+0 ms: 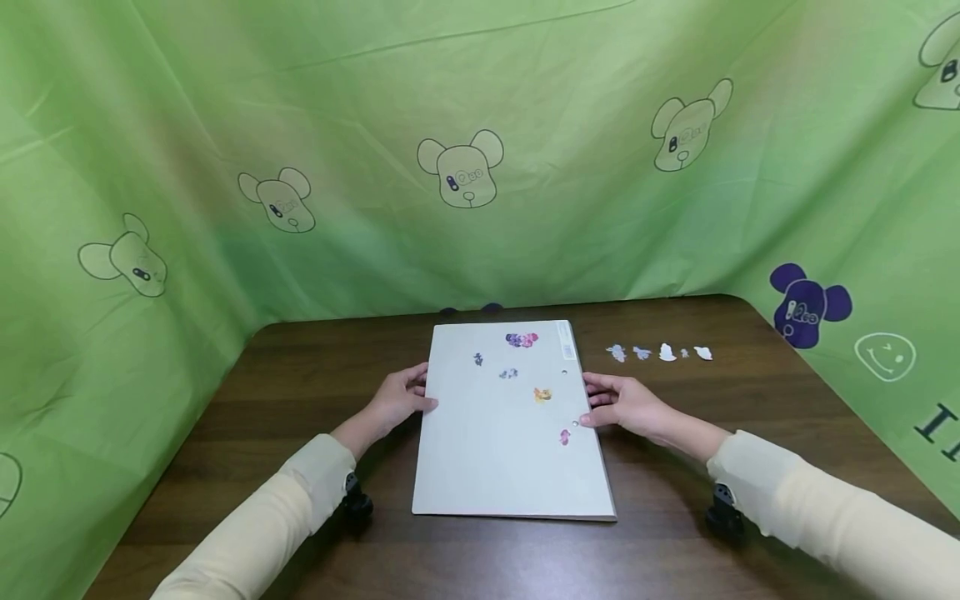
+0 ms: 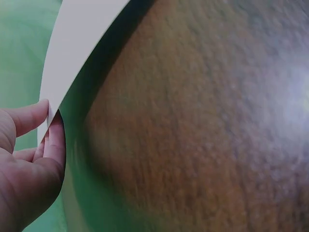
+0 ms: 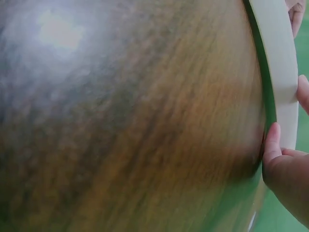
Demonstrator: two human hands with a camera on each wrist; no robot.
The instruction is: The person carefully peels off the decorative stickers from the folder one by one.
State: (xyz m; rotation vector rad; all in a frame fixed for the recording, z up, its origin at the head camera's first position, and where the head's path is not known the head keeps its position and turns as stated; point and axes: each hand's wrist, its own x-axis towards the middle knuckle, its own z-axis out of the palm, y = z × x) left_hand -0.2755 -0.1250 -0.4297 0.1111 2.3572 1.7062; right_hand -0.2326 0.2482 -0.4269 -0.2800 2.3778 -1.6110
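Note:
A white binder (image 1: pixel 495 450) lies in the middle of the wooden table, with a label (image 1: pixel 566 342) and two small metal rivets along its right side. Several small colourful stickers are on its cover, among them a purple-and-pink one (image 1: pixel 522 340), an orange one (image 1: pixel 542 395) and a pink one (image 1: pixel 565 437). My left hand (image 1: pixel 397 398) grips the binder's left edge, thumb on top and fingers beneath, as the left wrist view shows. On the opposite edge, my right hand (image 1: pixel 624 405) pinches the binder, its thumb on the cover.
To the right of the binder, several small cut-out stickers lie in a row, including a white one (image 1: pixel 667 352) and a bluish one (image 1: pixel 617 352). Dark wooden table (image 1: pixel 300 375) surrounds the binder. A green printed cloth (image 1: pixel 360 250) hangs behind and at both sides.

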